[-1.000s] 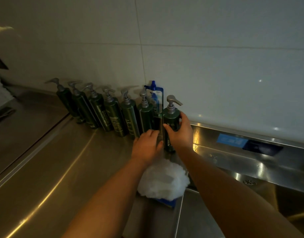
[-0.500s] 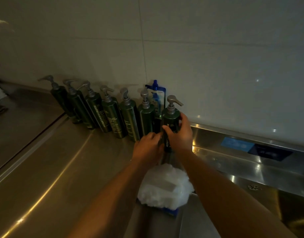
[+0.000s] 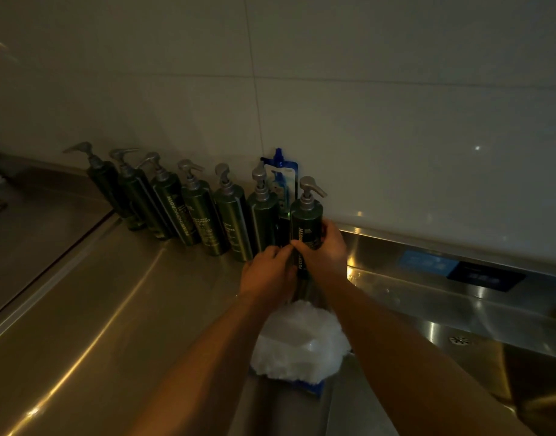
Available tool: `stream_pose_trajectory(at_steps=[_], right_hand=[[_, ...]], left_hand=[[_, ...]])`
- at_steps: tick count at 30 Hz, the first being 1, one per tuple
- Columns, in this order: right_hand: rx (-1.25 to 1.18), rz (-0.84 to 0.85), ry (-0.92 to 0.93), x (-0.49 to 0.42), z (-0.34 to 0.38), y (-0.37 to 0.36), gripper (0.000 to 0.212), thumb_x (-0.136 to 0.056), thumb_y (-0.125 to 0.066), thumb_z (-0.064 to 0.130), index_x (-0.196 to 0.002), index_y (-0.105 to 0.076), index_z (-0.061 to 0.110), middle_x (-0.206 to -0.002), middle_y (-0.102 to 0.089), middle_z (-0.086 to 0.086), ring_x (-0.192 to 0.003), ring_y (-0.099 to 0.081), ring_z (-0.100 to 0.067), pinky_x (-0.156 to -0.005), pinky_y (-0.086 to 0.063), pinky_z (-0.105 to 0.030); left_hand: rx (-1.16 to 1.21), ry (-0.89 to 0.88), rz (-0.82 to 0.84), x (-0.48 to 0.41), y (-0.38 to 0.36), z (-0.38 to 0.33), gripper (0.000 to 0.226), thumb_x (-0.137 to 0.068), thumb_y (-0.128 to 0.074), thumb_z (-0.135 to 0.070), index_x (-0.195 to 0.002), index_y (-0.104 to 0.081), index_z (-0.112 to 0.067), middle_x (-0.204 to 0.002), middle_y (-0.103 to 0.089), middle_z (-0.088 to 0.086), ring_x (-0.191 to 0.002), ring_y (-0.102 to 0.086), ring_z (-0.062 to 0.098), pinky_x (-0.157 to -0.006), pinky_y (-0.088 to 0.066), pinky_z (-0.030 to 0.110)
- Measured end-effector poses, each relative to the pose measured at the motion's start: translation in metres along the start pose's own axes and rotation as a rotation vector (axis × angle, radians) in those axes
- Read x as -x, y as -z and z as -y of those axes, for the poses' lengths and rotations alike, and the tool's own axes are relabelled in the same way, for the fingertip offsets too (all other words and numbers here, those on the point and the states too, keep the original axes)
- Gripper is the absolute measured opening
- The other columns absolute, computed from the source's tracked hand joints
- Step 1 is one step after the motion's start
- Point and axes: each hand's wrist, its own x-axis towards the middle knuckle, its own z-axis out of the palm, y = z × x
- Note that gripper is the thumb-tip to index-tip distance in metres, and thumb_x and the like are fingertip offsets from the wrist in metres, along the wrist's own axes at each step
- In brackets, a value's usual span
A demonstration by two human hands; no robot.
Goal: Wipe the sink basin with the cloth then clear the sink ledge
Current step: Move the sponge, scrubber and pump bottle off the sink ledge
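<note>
Pump bottle (image 3: 305,221), dark green (silver pump): grasped by right hand (image 3: 325,250). Left hand (image 3: 267,272) touches its left side, grip unclear. White cloth (image 3: 298,341) lies just before it.

A: Home kitchen or what?
B: Nah, looks commercial, maybe a salon or hotel wash area. All-steel tabletop (image 3: 97,325) and sink (image 3: 427,313), white tiled wall (image 3: 396,121), whole row of identical green pump bottles (image 3: 201,215).

A tight row of pump bottles (image 3: 204,212) blocked the wall at center frame; bare tabletop (image 3: 91,325) lay open lower left, and the sink basin (image 3: 478,328) lower right.
</note>
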Motion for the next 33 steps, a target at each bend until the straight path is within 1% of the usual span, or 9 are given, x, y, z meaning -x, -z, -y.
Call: stream_pose_trajectory(at_steps=[2, 7, 13, 15, 21, 24, 28, 31, 33], right_hand=[[0.002, 0.011, -0.018, 0.004, -0.001, 0.003, 0.064, -0.07, -0.079, 0.022, -0.126, -0.048, 0.02, -0.126, -0.055, -0.004, -0.115, -0.053, -0.018, -0.096, -0.044, -0.034], [0.051, -0.035, -0.035, 0.021, -0.004, 0.017, 0.065, -0.075, -0.077, 0.024, -0.131, -0.046, 0.012, -0.129, -0.053, -0.007, -0.117, -0.051, -0.02, -0.094, -0.042, -0.03], [0.181, -0.085, 0.01, 0.043, -0.003, 0.044, 0.056, -0.086, -0.065, 0.034, -0.131, -0.046, 0.006, -0.122, -0.054, -0.014, -0.11, -0.053, -0.026, -0.095, -0.046, -0.043], [0.202, -0.09, 0.012, 0.054, -0.003, 0.054, 0.054, -0.087, -0.063, 0.037, -0.13, -0.047, 0.009, -0.121, -0.055, -0.012, -0.109, -0.053, -0.024, -0.094, -0.047, -0.045], [0.211, -0.054, 0.007, 0.098, 0.004, 0.069, 0.051, -0.086, -0.06, 0.045, -0.129, -0.047, 0.021, -0.131, -0.05, -0.002, -0.119, -0.048, -0.018, -0.1, -0.043, -0.04], [0.257, 0.033, 0.06, 0.126, 0.012, 0.068, 0.051, -0.083, -0.065, 0.044, -0.126, -0.051, 0.021, -0.127, -0.05, -0.002, -0.115, -0.048, -0.018, -0.098, -0.043, -0.038], [0.392, 0.215, 0.209, 0.165, 0.005, 0.063, 0.063, -0.074, -0.074, 0.044, -0.128, -0.05, 0.022, -0.124, -0.047, 0.003, -0.114, -0.044, -0.014, -0.1, -0.039, -0.03], [0.563, 0.279, 0.289, 0.182, -0.004, 0.056, 0.084, -0.069, -0.076, 0.049, -0.139, -0.041, 0.018, -0.145, -0.036, -0.006, -0.134, -0.029, -0.022, -0.112, -0.025, -0.034], [0.617, 0.252, 0.402, 0.189, -0.009, 0.052, 0.094, -0.065, -0.079, 0.05, -0.14, -0.039, 0.009, -0.145, -0.036, -0.014, -0.135, -0.029, -0.029, -0.113, -0.025, -0.043]], left_hand=[[-0.004, -0.005, 0.005, 0.002, 0.0, 0.002, 0.044, -0.096, -0.04, -0.038, -0.138, -0.039, -0.029, -0.129, -0.049, 0.004, -0.114, -0.05, 0.026, -0.094, -0.043, 0.043], [0.012, -0.001, -0.005, 0.01, 0.003, 0.003, 0.047, -0.094, -0.044, -0.036, -0.14, -0.039, -0.027, -0.132, -0.049, 0.006, -0.116, -0.05, 0.027, -0.096, -0.042, 0.043], [0.026, -0.024, -0.046, 0.027, 0.013, 0.004, 0.047, -0.095, -0.042, -0.038, -0.141, -0.035, -0.03, -0.131, -0.049, 0.003, -0.117, -0.048, 0.025, -0.096, -0.042, 0.045], [0.048, -0.041, -0.059, 0.037, 0.017, 0.007, 0.047, -0.095, -0.041, -0.039, -0.141, -0.036, -0.029, -0.132, -0.048, 0.003, -0.118, -0.048, 0.024, -0.097, -0.042, 0.044], [0.065, -0.131, -0.029, 0.069, 0.033, 0.012, 0.053, -0.092, -0.044, -0.046, -0.142, -0.036, -0.028, -0.137, -0.045, 0.002, -0.123, -0.044, 0.023, -0.1, -0.039, 0.042], [0.01, -0.25, 0.064, 0.091, 0.037, 0.016, 0.064, -0.086, -0.051, -0.056, -0.142, -0.035, -0.031, -0.141, -0.041, 0.0, -0.128, -0.039, 0.021, -0.104, -0.034, 0.039], [-0.191, -0.386, 0.178, 0.119, 0.033, 0.026, 0.095, -0.07, -0.062, -0.069, -0.147, -0.022, -0.03, -0.151, -0.028, -0.002, -0.137, -0.026, 0.02, -0.111, -0.024, 0.035], [-0.277, -0.404, 0.206, 0.131, 0.027, 0.027, 0.109, -0.069, -0.072, -0.054, -0.15, -0.006, -0.025, -0.155, -0.015, 0.001, -0.141, -0.015, 0.02, -0.113, -0.019, 0.036], [-0.357, -0.352, 0.254, 0.132, 0.021, 0.027, 0.116, -0.069, -0.077, -0.036, -0.15, 0.005, -0.023, -0.157, -0.006, 0.003, -0.143, -0.009, 0.022, -0.112, -0.022, 0.043]])
